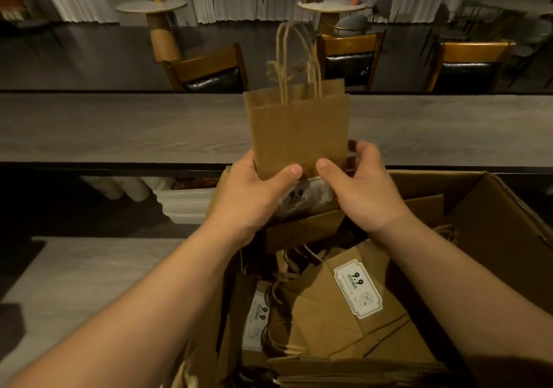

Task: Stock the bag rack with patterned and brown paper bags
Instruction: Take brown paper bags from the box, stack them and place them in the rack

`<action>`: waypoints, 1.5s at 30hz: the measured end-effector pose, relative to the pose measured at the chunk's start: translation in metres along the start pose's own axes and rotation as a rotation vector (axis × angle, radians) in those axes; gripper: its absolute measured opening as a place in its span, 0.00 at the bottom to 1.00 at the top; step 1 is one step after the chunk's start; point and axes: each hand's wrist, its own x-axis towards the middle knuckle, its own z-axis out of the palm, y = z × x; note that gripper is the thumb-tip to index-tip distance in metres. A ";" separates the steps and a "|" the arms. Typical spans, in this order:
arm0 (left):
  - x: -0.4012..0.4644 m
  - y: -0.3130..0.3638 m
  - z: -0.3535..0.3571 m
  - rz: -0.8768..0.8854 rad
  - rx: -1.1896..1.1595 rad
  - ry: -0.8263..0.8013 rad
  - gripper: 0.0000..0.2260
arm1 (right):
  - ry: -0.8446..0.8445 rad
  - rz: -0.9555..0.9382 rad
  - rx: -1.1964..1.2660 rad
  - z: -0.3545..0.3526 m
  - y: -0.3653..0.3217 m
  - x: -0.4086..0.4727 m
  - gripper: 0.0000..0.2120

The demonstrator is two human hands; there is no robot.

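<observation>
brown paper bag [299, 130] upright | left hand [254, 196], right hand [362, 190] pinch its bottom edge

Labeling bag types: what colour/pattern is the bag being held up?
Plain brown paper bag, no pattern, with twisted brown handles; the head view shows it.

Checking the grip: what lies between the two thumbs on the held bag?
Head view: only bare brown paper of the bag separates left hand and right hand thumbs.
</observation>
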 end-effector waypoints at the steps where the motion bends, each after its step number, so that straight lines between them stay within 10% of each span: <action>1: -0.002 0.002 0.000 0.023 0.034 -0.011 0.19 | -0.100 0.033 -0.036 0.002 0.000 -0.001 0.20; 8: -0.002 0.000 -0.002 0.064 0.284 0.105 0.10 | -0.418 0.003 -0.746 -0.009 0.008 0.010 0.17; 13: -0.007 0.007 -0.002 0.114 0.285 0.016 0.14 | -0.847 0.174 -1.391 -0.005 0.033 0.000 0.34; 21: -0.006 0.004 -0.004 0.162 0.363 -0.067 0.53 | -0.922 -0.044 -1.399 -0.001 0.026 -0.011 0.13; 27: -0.005 0.004 0.000 0.163 0.600 -0.202 0.22 | -0.718 -0.241 -1.729 0.018 -0.021 -0.032 0.16; 30: -0.004 0.005 0.001 -0.005 0.335 -0.185 0.13 | -0.353 -0.593 -1.469 0.018 -0.024 -0.040 0.15; 34: -0.003 0.009 -0.002 -0.171 0.063 -0.259 0.33 | 0.143 -0.939 -1.085 0.014 -0.002 -0.033 0.13; 42: 0.004 0.004 0.001 -0.145 -0.144 -0.071 0.03 | 0.430 -0.225 -0.418 0.001 0.003 -0.005 0.55; 45: 0.004 0.007 -0.002 -0.125 -0.232 0.024 0.08 | 0.234 0.002 0.075 -0.005 0.002 -0.001 0.47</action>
